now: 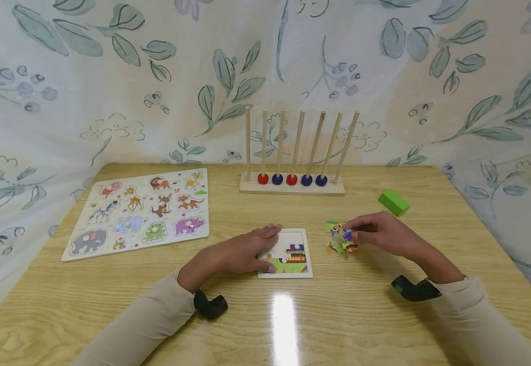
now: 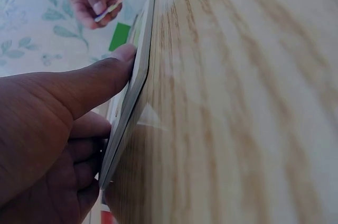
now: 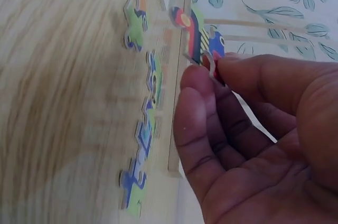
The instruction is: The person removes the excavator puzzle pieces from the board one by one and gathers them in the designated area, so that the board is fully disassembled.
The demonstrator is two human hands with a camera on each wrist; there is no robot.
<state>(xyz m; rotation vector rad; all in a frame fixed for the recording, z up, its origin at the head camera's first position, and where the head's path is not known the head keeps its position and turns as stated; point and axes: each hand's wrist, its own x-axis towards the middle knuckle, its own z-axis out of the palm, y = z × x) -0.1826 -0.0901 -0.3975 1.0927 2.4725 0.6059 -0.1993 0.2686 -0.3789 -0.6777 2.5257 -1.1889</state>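
Head view shows the right hand [image 1: 386,234] pinching a puzzle piece [image 3: 198,42] over the loose pieces [image 1: 331,247] just right of the puzzle tray [image 1: 293,238], whose left side lies under the left hand [image 1: 242,251], its thumb and fingers spread apart.

Long beige sleeves [image 1: 143,319], curved black wrist devices [image 1: 415,289]

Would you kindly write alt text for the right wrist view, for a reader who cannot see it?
A right hand pinches a colourful jigsaw piece in its fingers; more loose pieces lie on the wood-grain table, with a leaf-patterned backdrop beyond.
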